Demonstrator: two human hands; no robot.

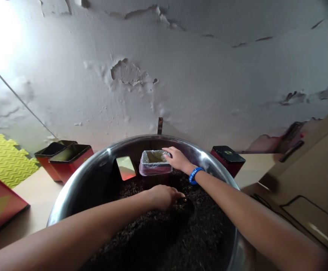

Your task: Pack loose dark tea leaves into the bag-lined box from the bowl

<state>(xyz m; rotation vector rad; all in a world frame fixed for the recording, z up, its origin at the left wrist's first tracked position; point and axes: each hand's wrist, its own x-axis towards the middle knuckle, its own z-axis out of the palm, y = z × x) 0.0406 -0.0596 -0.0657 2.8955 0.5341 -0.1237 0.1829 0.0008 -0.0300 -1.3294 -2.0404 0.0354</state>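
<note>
In front of me a large shiny metal basin (57,203) holds dark, dry, shredded leaves that look like loose tea (209,226). Near its far wall stands a small rectangular tin (155,170), lined with a clear plastic bag (145,157) folded over the rim. My right hand (178,160), with a blue wristband, grips the tin's right rim and the bag edge. Lower down, my left hand (164,197) is over the leaves with its fingers closed. A dark rounded shape lies at its fingertips; whether it is a scoop or shadow I cannot tell.
A tin lid (126,168) with a pale inner face leans inside the basin, left of the lined tin. Open red tins (70,160) stand outside to the left, and a closed dark tin (228,158) to the right. A cardboard box (313,180) is at far right.
</note>
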